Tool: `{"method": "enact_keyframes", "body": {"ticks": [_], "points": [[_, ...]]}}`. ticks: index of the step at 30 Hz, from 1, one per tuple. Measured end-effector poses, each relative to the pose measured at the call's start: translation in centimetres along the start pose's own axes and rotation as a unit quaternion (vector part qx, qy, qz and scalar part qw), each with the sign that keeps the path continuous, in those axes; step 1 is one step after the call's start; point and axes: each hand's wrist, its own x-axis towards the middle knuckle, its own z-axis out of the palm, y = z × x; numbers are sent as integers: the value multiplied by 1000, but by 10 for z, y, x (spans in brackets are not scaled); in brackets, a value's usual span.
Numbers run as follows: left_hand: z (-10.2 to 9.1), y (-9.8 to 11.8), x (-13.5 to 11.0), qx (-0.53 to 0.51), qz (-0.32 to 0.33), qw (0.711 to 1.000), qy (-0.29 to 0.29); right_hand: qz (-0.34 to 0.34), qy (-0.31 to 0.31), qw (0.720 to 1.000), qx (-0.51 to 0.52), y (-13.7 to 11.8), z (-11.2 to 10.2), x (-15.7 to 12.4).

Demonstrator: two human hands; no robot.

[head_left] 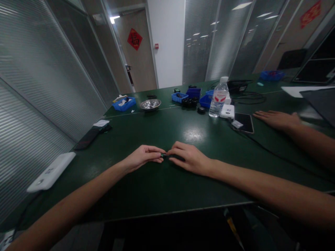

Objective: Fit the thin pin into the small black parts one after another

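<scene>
My left hand [142,157] and my right hand [187,157] meet at the middle of the dark green table [157,188]. Both are closed in a pinch around a small dark part [163,155] held between their fingertips, just above the tabletop. The part is too small and dim to name. My forearms reach in from the bottom left and bottom right.
Another person's hand [277,119] lies flat at the right beside a phone [244,122] and a cable. Farther back stand a water bottle [218,97], a metal bowl [150,104] and blue bins [124,103]. A white device [51,171] sits at the left edge.
</scene>
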Motion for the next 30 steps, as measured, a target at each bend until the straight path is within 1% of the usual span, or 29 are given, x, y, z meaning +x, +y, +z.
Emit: {"method": "enact_keyframes", "body": {"ticks": [6, 16, 21, 27, 30], "points": [[-2, -2, 1, -12, -1, 1000, -3, 0, 5, 1000, 7, -1, -1, 0], [1, 2, -1, -1, 3, 1000, -10, 3, 7, 1000, -4, 0, 2, 1], [-1, 0, -1, -23, 6, 1000, -1, 10, 1, 1000, -11, 1, 2, 0], [-3, -7, 3, -63, 35, 997, 14, 21, 1, 1000, -8, 1, 0, 0], [-3, -8, 4, -78, 37, 996, 22, 41, 5, 999, -8, 1, 0, 0]]}}
